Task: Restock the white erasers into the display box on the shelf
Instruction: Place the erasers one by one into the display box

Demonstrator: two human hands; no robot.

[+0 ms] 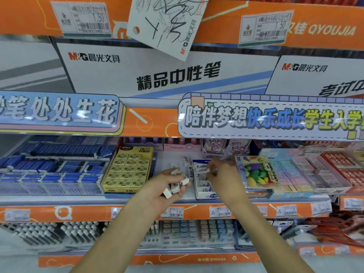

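My left hand (164, 189) is palm up in front of the middle shelf and is shut on several white erasers (176, 185). To its right stands the white and blue display box (204, 195), partly filled with wrapped white erasers. My right hand (220, 172) reaches over the back of that box and pinches one white eraser (202, 170) at the box's upper rows. Two more loose white erasers (186, 161) lie on the bare shelf floor just left of the box.
A yellow box of 2B erasers (128, 170) stands left of my left hand. Blue eraser boxes (49, 170) fill the far left. A colourful toy eraser pack (258, 172) and pastel boxes (295, 170) crowd the right. Orange shelf edge (137, 212) with price tags runs below.
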